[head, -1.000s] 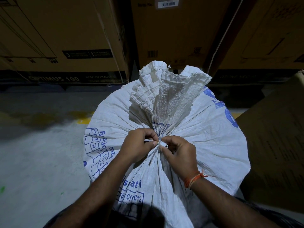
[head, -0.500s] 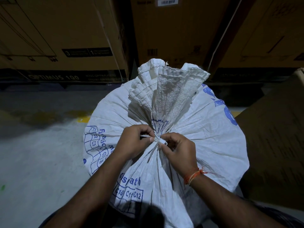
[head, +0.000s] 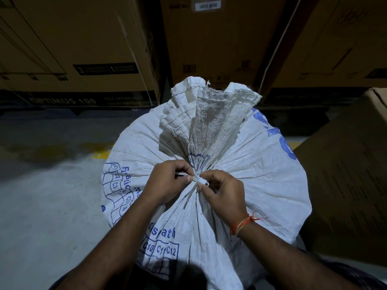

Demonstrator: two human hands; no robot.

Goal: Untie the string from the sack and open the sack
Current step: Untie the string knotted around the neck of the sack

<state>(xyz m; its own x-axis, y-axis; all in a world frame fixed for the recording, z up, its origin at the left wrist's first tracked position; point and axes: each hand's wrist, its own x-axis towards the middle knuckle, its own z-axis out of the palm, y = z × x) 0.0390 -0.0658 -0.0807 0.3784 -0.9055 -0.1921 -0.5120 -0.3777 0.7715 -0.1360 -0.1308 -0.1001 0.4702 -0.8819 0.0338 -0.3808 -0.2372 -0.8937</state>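
Stands upright on the grey concrete floor (head: 41, 206), the white woven sack (head: 240, 174), filling the middle of the head view, long axis running up toward the camera, gathered neck pointing up and tilting away toward the cardboard boxes (head: 83, 38) behind. Cinched tight at the neck by a flat white string (head: 198, 179), wound in a short band around the pleats, with a small stub of it sticking out toward the right. Fans out above the tie into a crumpled, ruffled mouth with a hemmed edge; radiates below it in fine straight pleats over a rounded, bulging body. Coarse plastic weave, slightly shiny, printed in blue with a grid of cells marked C2, C3, C10, C11, C12 and partial lettering. Left hand (head: 167, 183) curled just left of the tie, thumb and forefinger pinching a loose length of the string where it leaves the band. Right hand (head: 222, 193) curled just right of it, fingertips closed on the protruding stub at the knot. Both hands close together, nearly touching across the tie, knuckles resting against the pleated fabric. Orange thread bracelet (head: 240, 223) around the right wrist. Another brown cardboard box (head: 345, 174) just beside the sack at right, dull and matte in the dim light.
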